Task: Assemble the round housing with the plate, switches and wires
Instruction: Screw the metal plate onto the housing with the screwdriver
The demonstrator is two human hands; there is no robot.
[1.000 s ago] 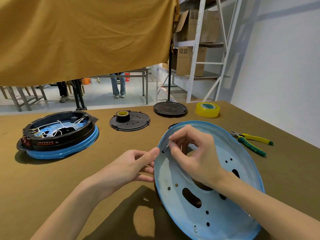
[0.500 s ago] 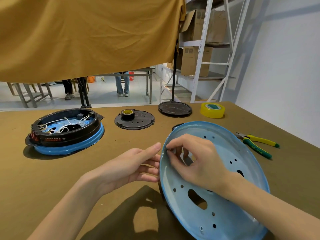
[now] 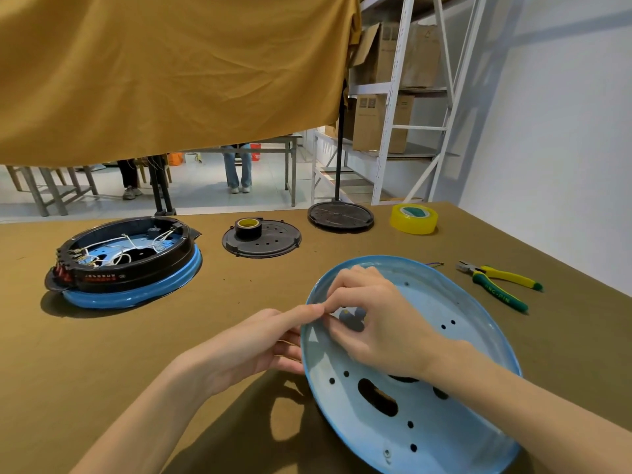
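Plate position first: the round pale-blue enamelled metal plate, pierced with small holes and one oblong slot, stands tilted on the olive-brown cloth-covered surface, hollow face toward the person, directly under both hands. Left hand grips the plate's left rim from outside, thumb tip on the edge, fingers curled behind. Right hand reaches over the hollow face, fingertips pinched together just inside that same rim stretch; whether a screw or other small part sits in the pinch cannot be told. Thumb and pinch nearly touch across the rim. Round black plastic housing on its glossy blue ring, white wires loose inside, lies well apart to the far left, so the left hand is nearer to it. Judgement: any joining means carrying the plate leftward and away. Green-and-yellow-handled pliers lie to the right.
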